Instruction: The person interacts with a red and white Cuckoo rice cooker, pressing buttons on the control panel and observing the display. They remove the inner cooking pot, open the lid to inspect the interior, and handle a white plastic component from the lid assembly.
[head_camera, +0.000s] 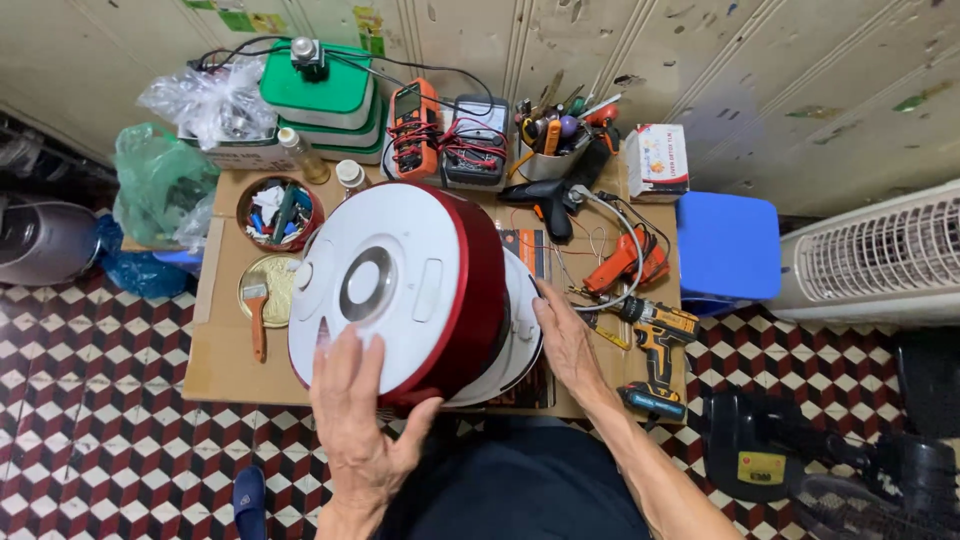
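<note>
A red and white rice cooker (400, 290) lies tipped on its side on the cardboard-covered table (225, 350), its round white lid face turned up toward the camera. The left hand (362, 420) is spread flat on the lower edge of that white face, fingers apart, thumb hooked round the red rim. The right hand (568, 340) presses open-palmed against the cooker's far white end, fingers extended and not closed around anything.

Just right of the right hand lies a yellow cordless drill (658, 350), with an orange glue gun (625, 262) above it. Left of the cooker sit a small brush (256, 315) on a gold tin lid (272, 290) and a red tin of small parts (275, 212). Behind, against the wall, stand an orange multimeter (416, 125), a cup of hand tools (552, 140) and stacked green-lidded boxes (325, 100).
</note>
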